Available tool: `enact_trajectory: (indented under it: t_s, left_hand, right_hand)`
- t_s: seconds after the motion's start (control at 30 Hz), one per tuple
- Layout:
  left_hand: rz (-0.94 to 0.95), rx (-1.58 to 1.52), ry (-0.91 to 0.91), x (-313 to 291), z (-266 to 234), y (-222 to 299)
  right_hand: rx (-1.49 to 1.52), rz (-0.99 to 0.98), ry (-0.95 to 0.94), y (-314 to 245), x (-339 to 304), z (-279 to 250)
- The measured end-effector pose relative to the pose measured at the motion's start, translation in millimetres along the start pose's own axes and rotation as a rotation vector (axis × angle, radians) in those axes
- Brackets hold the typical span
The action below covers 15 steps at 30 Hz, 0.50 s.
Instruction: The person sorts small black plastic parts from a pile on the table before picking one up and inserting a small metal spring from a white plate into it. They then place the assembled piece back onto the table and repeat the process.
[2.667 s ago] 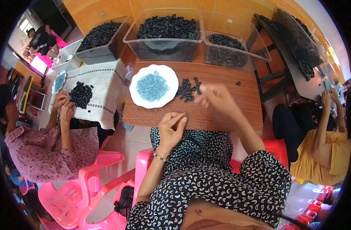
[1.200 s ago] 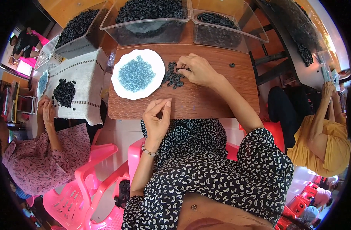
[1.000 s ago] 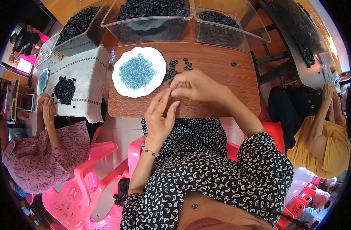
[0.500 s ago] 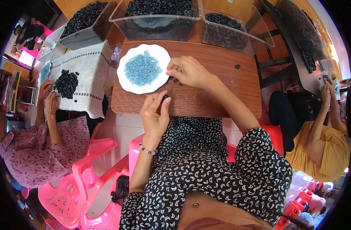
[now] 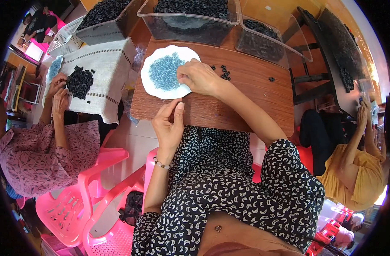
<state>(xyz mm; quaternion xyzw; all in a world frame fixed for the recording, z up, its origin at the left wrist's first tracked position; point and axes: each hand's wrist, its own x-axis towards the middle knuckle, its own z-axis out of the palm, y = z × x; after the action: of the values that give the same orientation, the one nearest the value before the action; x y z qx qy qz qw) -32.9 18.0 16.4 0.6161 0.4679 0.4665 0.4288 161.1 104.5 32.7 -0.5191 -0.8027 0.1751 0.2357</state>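
My right hand [image 5: 199, 77] is over the right side of a white, wavy-rimmed plate [image 5: 149, 88], its curled fingertips at the tiny clear-blue bits, perhaps beads [image 5: 161, 70], heaped there. Whatever those fingers pinch is hidden. Just below the plate, near the table's front left, my left hand [image 5: 168, 123] has thumb and forefinger pressed together. The small black piece seen there a moment ago is now covered by the fingertips. Several small black pieces [image 5: 225, 76] lie on the brown table [image 5: 242, 91] beyond my right forearm. One more black piece [image 5: 271, 79] sits farther right.
Along the far table edge stand clear bins [image 5: 184, 33], [image 5: 261, 48] of black pieces. At left, a person's hands [image 5: 59, 96] work by a black pile [image 5: 79, 82] on a cloth-covered table [image 5: 103, 91]. Another person [image 5: 352, 170] sits right. Pink chairs [image 5: 114, 239] are at lower left.
My right hand has moved from the plate's right rim onto the blue bits, uncovering the black pieces. My left fingertips have closed over the black piece. The whole view has shifted slightly.
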Motion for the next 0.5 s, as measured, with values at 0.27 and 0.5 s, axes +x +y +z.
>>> enact_trajectory:
  t_s: [0.27,0.5]
  left_hand:
    - [-0.074,-0.25,0.053,12,-6,-12]
    - [-0.08,-0.228,0.087,17,-13,-16]
  right_hand:
    - [0.021,-0.08,-0.018,-9,-3,-2]
    - [-0.069,-0.072,-0.017,-6,6,3]
